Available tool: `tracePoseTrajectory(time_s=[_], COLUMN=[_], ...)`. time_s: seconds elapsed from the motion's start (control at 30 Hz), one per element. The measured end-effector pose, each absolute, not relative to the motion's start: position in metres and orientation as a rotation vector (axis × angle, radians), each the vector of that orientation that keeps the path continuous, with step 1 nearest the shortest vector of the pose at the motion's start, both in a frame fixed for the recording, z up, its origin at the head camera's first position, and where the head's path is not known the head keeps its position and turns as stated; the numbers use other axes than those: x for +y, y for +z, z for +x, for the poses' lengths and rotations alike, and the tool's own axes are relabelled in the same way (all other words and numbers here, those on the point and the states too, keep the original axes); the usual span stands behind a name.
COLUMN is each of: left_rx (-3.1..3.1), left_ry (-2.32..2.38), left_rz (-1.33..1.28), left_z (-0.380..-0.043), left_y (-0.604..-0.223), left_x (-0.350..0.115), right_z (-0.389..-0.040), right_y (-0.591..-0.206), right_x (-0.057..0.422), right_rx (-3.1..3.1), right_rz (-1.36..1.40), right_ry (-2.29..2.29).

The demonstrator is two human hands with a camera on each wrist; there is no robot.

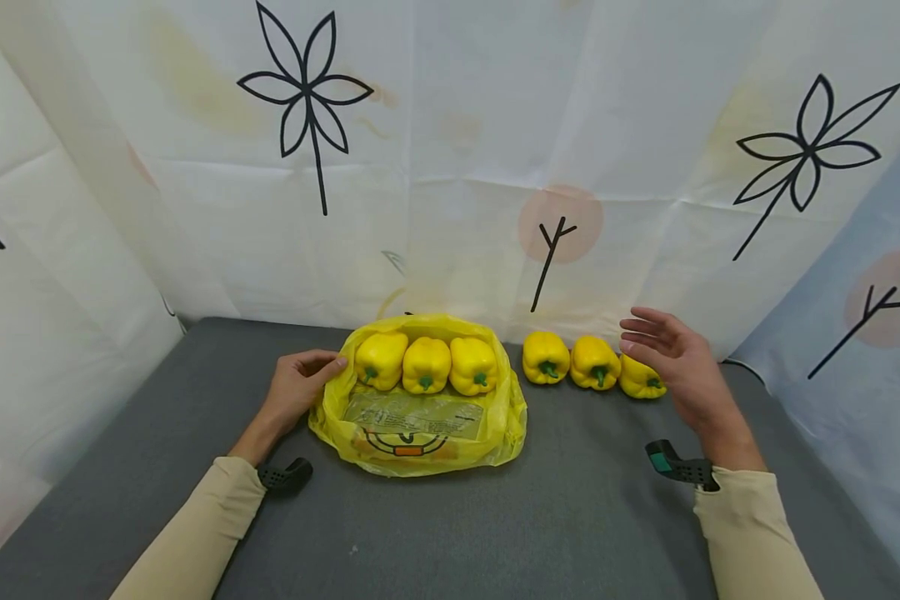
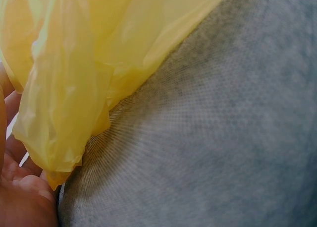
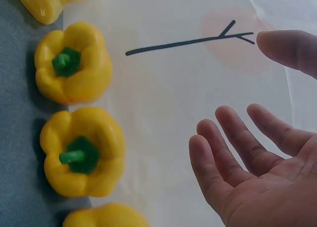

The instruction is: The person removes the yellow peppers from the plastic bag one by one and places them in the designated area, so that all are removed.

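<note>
The left hand pinches the left rim of a yellow plastic bag between thumb and fingers; the bag spreads open to the right of that grip. Just right of its fingertips, three yellow bell peppers sit side by side inside the bag. The right hand is raised, fingers extended and thumb spread away from them. To its left, three more bell peppers stand in a row on the dark grey tabletop, the nearest partly hidden behind the hand. Beyond both hands hangs a white printed cloth.
</note>
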State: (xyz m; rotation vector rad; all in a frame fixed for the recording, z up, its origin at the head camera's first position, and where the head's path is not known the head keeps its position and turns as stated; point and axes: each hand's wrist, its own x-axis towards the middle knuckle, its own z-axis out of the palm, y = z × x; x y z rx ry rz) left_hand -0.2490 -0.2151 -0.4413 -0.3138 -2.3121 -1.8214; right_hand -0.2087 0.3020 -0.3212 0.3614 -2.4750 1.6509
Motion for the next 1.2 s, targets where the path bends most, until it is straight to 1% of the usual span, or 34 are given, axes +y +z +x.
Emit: tracePoseTrajectory(time_s=[0.53, 1.2], left_rx=[-2.304, -2.298], left_ry=[-1.818, -1.821], left_rz=[-0.311, -0.325], left_z=[-0.249, -0.249], left_y=[-0.441, -0.442], left_x=[-0.215, -0.215], right_z=[-0.202, -0.19], right_y=[-0.314, -0.308], right_x=[0.274, 0.247], right_rx=[-2.519, -2.508], right_rz=[0.423, 0.572], right_ry=[1.667, 1.689])
